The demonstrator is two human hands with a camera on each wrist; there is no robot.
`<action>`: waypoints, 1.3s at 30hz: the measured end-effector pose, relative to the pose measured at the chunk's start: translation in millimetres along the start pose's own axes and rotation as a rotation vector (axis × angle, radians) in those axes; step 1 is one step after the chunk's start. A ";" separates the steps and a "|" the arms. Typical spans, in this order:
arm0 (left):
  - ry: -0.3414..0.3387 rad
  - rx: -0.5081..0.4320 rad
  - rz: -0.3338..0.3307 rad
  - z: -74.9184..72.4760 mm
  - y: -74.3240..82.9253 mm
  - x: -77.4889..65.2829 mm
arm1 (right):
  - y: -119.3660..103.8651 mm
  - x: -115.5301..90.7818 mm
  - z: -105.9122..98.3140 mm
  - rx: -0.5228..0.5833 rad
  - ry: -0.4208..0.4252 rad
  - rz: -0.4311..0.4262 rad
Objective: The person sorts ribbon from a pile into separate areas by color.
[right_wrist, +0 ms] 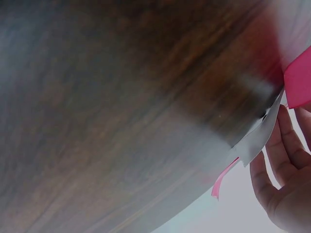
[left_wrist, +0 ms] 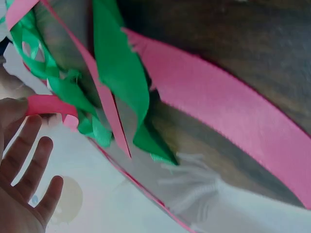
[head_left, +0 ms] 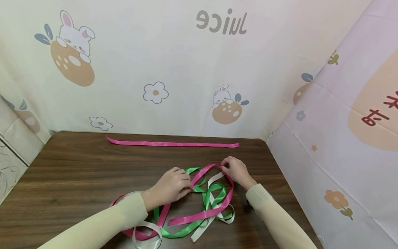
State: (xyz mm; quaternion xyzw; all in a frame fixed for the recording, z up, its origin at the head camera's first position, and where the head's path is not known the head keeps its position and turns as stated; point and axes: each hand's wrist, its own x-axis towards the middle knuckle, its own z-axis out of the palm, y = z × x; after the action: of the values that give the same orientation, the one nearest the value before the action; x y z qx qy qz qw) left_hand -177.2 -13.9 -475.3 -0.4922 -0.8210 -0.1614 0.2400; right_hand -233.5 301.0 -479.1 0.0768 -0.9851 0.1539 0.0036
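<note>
A long pink ribbon (head_left: 228,199) loops over a tangle of green ribbon (head_left: 183,232) and white ribbon (head_left: 203,230) on the table. My left hand (head_left: 171,185) pinches the pink ribbon between thumb and forefinger at the left of the loop. In the left wrist view, the other fingers of that hand (left_wrist: 26,170) spread apart from the ribbon. At the loop's upper right, my right hand (head_left: 235,170) pinches the pink ribbon too, near a white strand. The right wrist view has the pinched pink piece (right_wrist: 299,82) partly cut off by the frame edge.
A separate pink ribbon (head_left: 174,144) lies stretched along the back of the dark wooden table (head_left: 87,166). More ribbon coils, pink and white (head_left: 147,238), lie partly under my left forearm. A printed curtain (head_left: 180,55) hangs behind the table and another hangs at the right.
</note>
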 end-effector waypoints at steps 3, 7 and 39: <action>0.026 -0.003 -0.022 -5.2 -4.8 -0.3 | 0.4 -0.8 -1.8 0.007 -0.007 0.009; 0.070 -0.022 -0.050 -12.6 -11.8 0.1 | 0.2 -3.1 -5.9 0.017 -0.012 0.010; 0.339 -0.180 -0.266 -81.8 -59.7 -13.7 | -32.7 -21.1 -42.2 0.109 -0.054 -0.180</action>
State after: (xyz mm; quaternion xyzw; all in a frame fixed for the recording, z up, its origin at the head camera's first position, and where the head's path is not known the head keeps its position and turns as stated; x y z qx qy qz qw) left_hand -205.3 -92.6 -416.5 -0.3648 -0.8089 -0.3446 0.3063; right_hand -208.3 286.2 -429.7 0.1691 -0.9642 0.2039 -0.0132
